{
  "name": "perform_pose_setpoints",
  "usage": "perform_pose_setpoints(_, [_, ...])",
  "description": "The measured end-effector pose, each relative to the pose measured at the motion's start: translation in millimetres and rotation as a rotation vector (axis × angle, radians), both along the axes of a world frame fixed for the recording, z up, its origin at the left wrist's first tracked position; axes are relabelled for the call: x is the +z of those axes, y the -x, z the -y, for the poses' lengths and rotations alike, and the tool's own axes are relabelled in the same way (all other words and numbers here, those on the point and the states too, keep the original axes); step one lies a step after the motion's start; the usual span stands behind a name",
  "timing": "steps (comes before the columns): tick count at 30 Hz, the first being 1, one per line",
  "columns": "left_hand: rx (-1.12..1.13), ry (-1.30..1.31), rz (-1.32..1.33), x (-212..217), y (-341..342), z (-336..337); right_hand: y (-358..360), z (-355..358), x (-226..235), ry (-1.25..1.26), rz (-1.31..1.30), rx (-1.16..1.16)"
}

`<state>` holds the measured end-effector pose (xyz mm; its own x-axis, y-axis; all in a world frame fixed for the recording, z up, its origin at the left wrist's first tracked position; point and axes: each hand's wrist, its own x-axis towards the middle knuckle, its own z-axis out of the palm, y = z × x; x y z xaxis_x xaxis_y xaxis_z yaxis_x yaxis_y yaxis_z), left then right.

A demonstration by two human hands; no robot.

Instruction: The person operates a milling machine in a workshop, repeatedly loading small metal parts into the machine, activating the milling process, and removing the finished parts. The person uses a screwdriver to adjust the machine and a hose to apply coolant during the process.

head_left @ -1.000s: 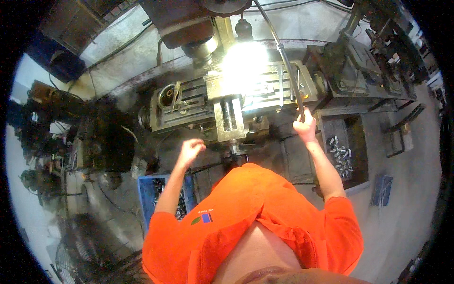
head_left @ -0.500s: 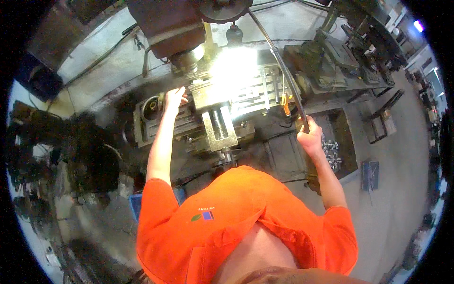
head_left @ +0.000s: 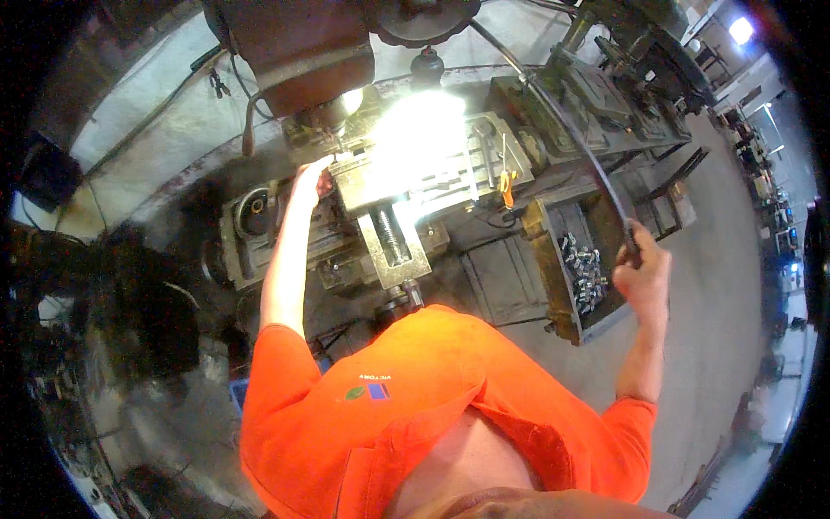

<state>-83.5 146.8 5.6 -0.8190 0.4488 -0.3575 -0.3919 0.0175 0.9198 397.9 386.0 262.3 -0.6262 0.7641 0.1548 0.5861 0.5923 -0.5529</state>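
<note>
My right hand (head_left: 642,270) is closed around the end of a long dark lever (head_left: 571,130), which runs up to the machine by its round dark hub (head_left: 421,19). My left hand (head_left: 313,182) is beside the left end of a metal vise (head_left: 393,268), its fingers bent in at the jaw just under the spindle (head_left: 339,114). Whatever those fingers pinch is too small and glare-washed to make out. The vise, with its screw (head_left: 391,232) showing, lies on a slotted machine table, and a bright work light whitens its far part.
A bin of small metal parts (head_left: 584,272) stands below the table on the right. An orange-handled tool (head_left: 507,189) hangs at the table's right edge. Another machine (head_left: 596,104) stands at the far right. A round metal part (head_left: 252,212) lies left of my left hand.
My right hand has swung the lever outward to the right. My left fingers, stretched out before, are now bent close against the vise jaw. The whole view has shifted a little.
</note>
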Motion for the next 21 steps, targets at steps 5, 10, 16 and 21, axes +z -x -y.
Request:
perform_pose_setpoints(5, [-0.019, 0.032, -0.028, 11, -7, -10, -33, -1, 63, -0.969, -0.399, 0.049])
perform_pose_setpoints(10, [-0.008, 0.047, -0.024, -6, 4, -17, -50, 6, 66, -1.060, -0.897, 0.313])
perform_pose_setpoints(16, [-0.038, -0.012, -0.049, -21, 5, -18, -9, 15, 16, -0.618, -0.555, 0.254])
perform_pose_setpoints(21, [-0.032, 0.033, -0.141, -1, -9, -13, -2, 13, -16, -0.411, -0.530, 0.190])
